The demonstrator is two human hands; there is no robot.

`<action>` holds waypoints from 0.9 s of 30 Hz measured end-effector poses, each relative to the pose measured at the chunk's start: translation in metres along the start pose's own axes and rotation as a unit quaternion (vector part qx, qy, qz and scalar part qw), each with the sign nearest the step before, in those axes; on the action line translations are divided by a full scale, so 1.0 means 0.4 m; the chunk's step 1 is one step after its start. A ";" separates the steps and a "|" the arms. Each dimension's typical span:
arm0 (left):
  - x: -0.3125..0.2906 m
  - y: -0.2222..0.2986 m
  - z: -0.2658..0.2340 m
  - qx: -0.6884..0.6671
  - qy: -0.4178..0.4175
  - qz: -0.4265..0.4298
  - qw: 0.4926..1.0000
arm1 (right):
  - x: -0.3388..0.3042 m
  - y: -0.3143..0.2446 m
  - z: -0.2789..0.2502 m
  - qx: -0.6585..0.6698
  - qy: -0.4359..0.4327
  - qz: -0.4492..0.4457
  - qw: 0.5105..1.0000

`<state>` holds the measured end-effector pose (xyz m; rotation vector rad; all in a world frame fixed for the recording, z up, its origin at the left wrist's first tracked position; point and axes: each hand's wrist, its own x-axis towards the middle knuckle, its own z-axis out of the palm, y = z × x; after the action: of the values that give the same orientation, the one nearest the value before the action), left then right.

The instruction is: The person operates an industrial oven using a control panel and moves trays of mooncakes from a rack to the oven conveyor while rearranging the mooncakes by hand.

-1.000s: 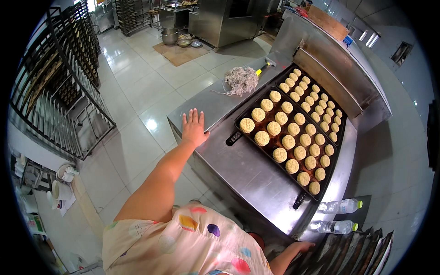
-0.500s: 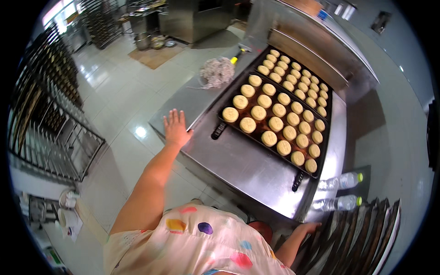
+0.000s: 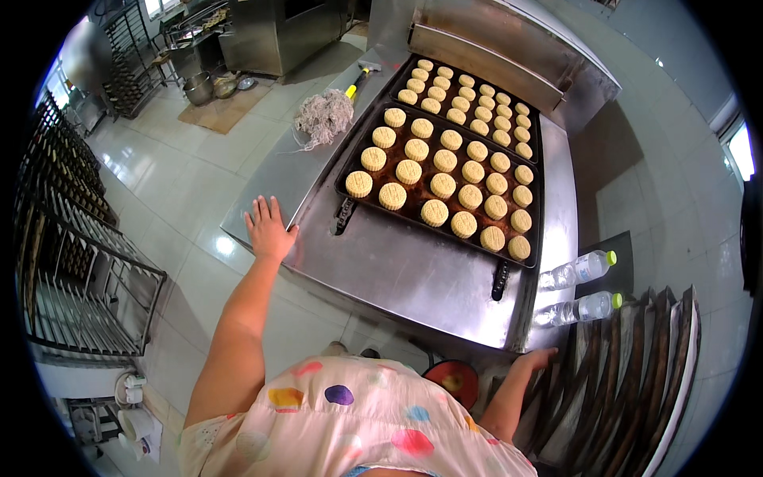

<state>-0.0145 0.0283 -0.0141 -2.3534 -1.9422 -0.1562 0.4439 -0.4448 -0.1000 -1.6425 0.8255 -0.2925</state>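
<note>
Two dark trays flat on table (image 3: pixel 397 254), end to end. Front tray (image 3: pixel 417 199): brown, glossy bottom, upright cakes (image 3: pixel 443 186) spaced apart in rows. Rear tray (image 3: pixel 454 91): same load, right behind. Cakes round, pale yellow, fluted sides, patterned tops. Table: shiny bare metal, clear strip ahead of front tray.

1. Right hand (image 3: pixel 542 357): fingertips are a mush by the upright baking trays (image 3: pixel 636 374), so can't tell if it's actually touching one.
2. Red round container (image 3: pixel 469 387): partly tucked behind the patterned shirt (image 3: pixel 350 433), and whatever's inside is too blurry to call.
3. Stamped tops on the round pastries (image 3: pixel 443 185): way too tiny to make out.
4. Steel oven (image 3: pixel 258 44), far left: chopped off by the top edge.
5. Tray rack (image 3: pixel 87 262), left: runs off into the dark rim.
</note>
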 end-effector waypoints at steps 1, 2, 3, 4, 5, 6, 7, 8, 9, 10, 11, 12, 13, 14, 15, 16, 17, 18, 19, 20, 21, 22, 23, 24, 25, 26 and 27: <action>0.001 -0.003 0.004 -0.001 0.006 0.001 1.000 | 0.001 0.003 0.005 0.003 0.013 -0.015 1.000; 0.000 -0.005 0.007 -0.001 0.011 0.001 1.000 | 0.003 0.006 0.003 0.000 0.011 -0.014 1.000; -0.002 -0.007 0.009 0.000 0.012 0.000 1.000 | 0.003 0.010 0.004 -0.002 0.010 -0.012 1.000; -0.003 -0.007 0.011 0.000 0.015 0.000 1.000 | -0.006 0.001 0.005 -0.003 0.008 -0.012 1.000; -0.003 -0.007 0.011 -0.001 0.017 -0.001 1.000 | -0.002 0.000 0.011 -0.006 0.008 -0.007 1.000; -0.001 -0.006 0.009 -0.002 0.018 -0.001 1.000 | 0.004 0.001 0.020 -0.008 0.007 -0.003 1.000; -0.003 -0.004 0.010 -0.004 0.015 0.001 1.000 | 0.015 0.007 0.021 -0.013 0.009 0.001 1.000; -0.003 -0.001 0.011 -0.006 0.013 0.003 1.000 | 0.026 0.013 0.021 -0.018 0.011 0.005 1.000; 0.001 0.002 0.013 -0.008 0.014 0.005 1.000 | 0.038 0.017 0.020 -0.023 0.014 0.008 1.000; 0.002 -0.003 0.015 -0.007 0.014 0.004 1.000 | 0.031 0.019 0.013 -0.031 0.014 0.014 0.999; 0.001 -0.007 0.016 -0.006 0.015 0.004 1.000 | 0.025 0.019 0.014 -0.030 0.017 0.011 0.999; -0.001 -0.009 0.018 -0.004 0.016 0.003 1.000 | 0.018 0.018 0.020 -0.029 0.021 0.007 0.999; 0.002 -0.008 0.018 -0.004 0.015 0.003 1.000 | 0.012 0.017 0.022 -0.025 0.025 0.004 0.999; 0.003 -0.008 0.019 -0.004 0.013 0.002 1.000 | 0.020 0.020 0.017 -0.032 0.023 0.011 0.999; 0.000 -0.009 0.021 -0.004 0.012 0.002 1.000 | 0.030 0.020 0.014 -0.039 0.021 0.017 0.999; 0.001 -0.007 0.018 -0.005 0.011 0.002 1.000 | 0.029 0.018 0.015 -0.043 0.019 0.025 0.999; 0.000 -0.007 0.015 -0.006 0.010 0.002 1.000 | 0.027 0.017 0.015 -0.047 0.025 0.024 0.998; -0.001 -0.006 0.014 -0.008 0.009 0.002 1.000 | 0.026 0.016 0.014 -0.051 0.031 0.023 0.998; 0.000 -0.006 0.014 -0.005 0.007 0.001 1.000 | 0.013 0.009 0.014 -0.056 0.037 0.023 0.997; 0.000 -0.007 0.014 -0.002 0.005 -0.001 1.000 | -0.001 0.002 0.015 -0.053 0.040 0.023 0.998; -0.002 -0.010 0.014 0.001 0.004 -0.002 1.000 | -0.014 -0.005 0.016 -0.051 0.043 0.022 0.997; -0.001 -0.010 0.014 0.000 0.004 -0.001 1.000 | -0.021 -0.009 0.011 -0.047 0.050 0.023 0.997; 0.000 -0.009 0.014 0.000 0.005 0.001 1.000 | -0.010 -0.001 0.008 -0.048 0.041 0.026 0.998; 0.000 -0.007 0.014 0.000 0.006 0.003 1.000 | 0.011 0.012 0.009 -0.048 0.033 0.029 0.998; 0.002 -0.004 0.016 -0.001 0.004 0.002 1.000 | 0.034 0.026 0.010 -0.048 0.028 0.033 0.998; 0.007 0.001 0.018 -0.005 0.002 0.006 1.000 | 0.068 0.051 0.013 -0.069 0.045 -0.031 0.996; 0.014 0.010 0.020 -0.011 0.000 0.013 1.000 | 0.115 0.084 0.015 -0.090 0.065 -0.095 0.989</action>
<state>-0.0091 0.0339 -0.0213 -2.3914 -1.9197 -0.1763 0.4687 -0.4713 -0.1441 -1.8915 0.8137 -0.4746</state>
